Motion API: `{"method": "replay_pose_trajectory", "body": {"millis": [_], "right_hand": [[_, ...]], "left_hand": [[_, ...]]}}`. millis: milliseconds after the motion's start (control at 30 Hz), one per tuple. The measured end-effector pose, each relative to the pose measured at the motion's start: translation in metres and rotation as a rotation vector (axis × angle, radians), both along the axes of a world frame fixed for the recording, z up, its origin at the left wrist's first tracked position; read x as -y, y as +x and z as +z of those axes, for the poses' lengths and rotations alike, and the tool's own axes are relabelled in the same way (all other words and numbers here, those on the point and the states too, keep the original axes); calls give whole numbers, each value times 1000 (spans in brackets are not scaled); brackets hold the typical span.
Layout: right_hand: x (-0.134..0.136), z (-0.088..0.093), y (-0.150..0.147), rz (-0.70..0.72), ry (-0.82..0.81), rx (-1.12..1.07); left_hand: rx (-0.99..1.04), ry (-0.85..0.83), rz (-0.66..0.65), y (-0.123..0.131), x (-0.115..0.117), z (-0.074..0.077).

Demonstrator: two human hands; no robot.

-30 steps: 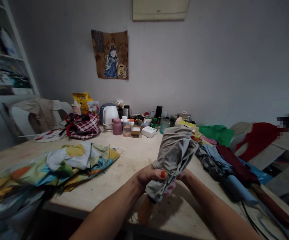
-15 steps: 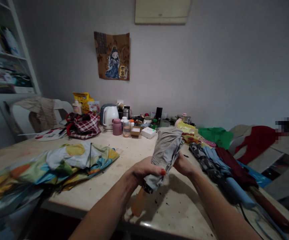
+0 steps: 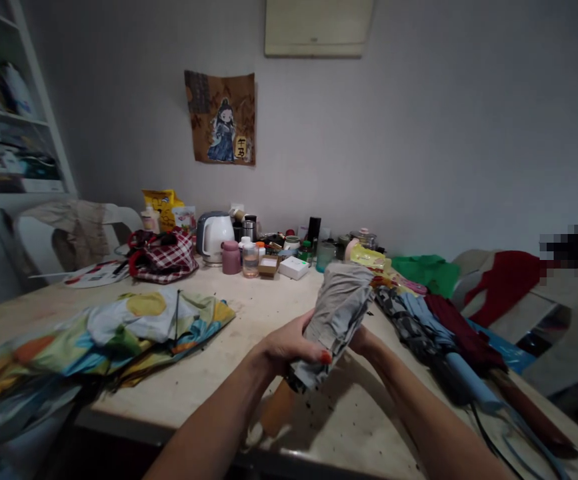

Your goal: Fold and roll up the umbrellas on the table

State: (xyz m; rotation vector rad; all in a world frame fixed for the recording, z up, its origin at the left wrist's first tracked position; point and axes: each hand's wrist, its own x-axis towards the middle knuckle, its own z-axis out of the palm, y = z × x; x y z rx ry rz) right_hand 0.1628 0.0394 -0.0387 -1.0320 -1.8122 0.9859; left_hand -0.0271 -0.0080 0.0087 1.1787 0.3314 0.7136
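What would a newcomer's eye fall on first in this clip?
First, the gray umbrella, held between the left hand and right hand over the table. Next, the colorful patterned umbrella lying loosely bundled at left. Higher up, a brown poster showing a blue-robed figure hangs on the wall.

Grey umbrella [image 3: 343, 300], orange-brown handle [image 3: 277, 408]; then a camouflage umbrella [image 3: 401, 321] in grey and black, a pale blue umbrella [image 3: 431, 323], a maroon umbrella [image 3: 463, 331], bright green cloth [image 3: 426, 272], and maroon-and-white plaid on the bag [image 3: 171, 257]!

FREE: table [image 3: 256, 313] between patterned umbrella [image 3: 116, 327] and grey umbrella [image 3: 339, 303] | RIGHT BLOCKED: folded umbrellas [image 3: 441, 340] | BACK BLOCKED: kettle [image 3: 218, 238]
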Motion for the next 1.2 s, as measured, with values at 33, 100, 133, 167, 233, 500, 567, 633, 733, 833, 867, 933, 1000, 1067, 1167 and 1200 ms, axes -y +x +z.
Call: {"method": "replay_pose_trajectory", "body": {"millis": [33, 100, 133, 167, 233, 500, 567, 633, 733, 833, 867, 933, 1000, 1067, 1167, 1200], "right_hand": [[0, 0, 1, 10, -27, -1], [2, 5, 0, 49, -82, 0], [4, 10, -1, 81, -108, 3], [7, 15, -2, 118, -128, -4], [14, 28, -2, 187, -144, -36], [29, 48, -5, 182, -98, -190], [30, 48, -8, 138, -40, -105], [32, 50, -11, 88, 20, -6], [32, 52, -14, 55, 54, 55], [32, 53, -14, 30, 42, 86], [32, 53, -13, 14, 37, 101], [34, 54, -12, -14, 44, 112], [37, 56, -13, -7, 59, 84], [42, 58, -15, 22, 73, 38], [47, 59, -20, 40, 103, 32], [48, 59, -22, 33, 124, 48]], "left_hand": [[18, -15, -45, -2, -1, 0], [37, -18, -61, -7, -4, 1], [34, -3, -36, -11, -6, 2], [22, 16, 5, -15, -9, 4], [-6, 38, 95, -23, -15, 7], [-207, 66, 320, -14, -23, 2], [-236, 95, 406, -11, -22, 0], [-248, 114, 470, -9, -21, -1], [-278, 140, 532, -9, -22, 0], [-307, 169, 562, -8, -22, 2], [-316, 183, 579, -8, -21, 2], [-333, 193, 609, -7, -20, 4], [-341, 192, 626, -5, -19, 5], [-342, 209, 617, -3, -19, 4], [-382, 279, 661, 1, -22, -1], [-401, 306, 694, 2, -23, -3]]}}
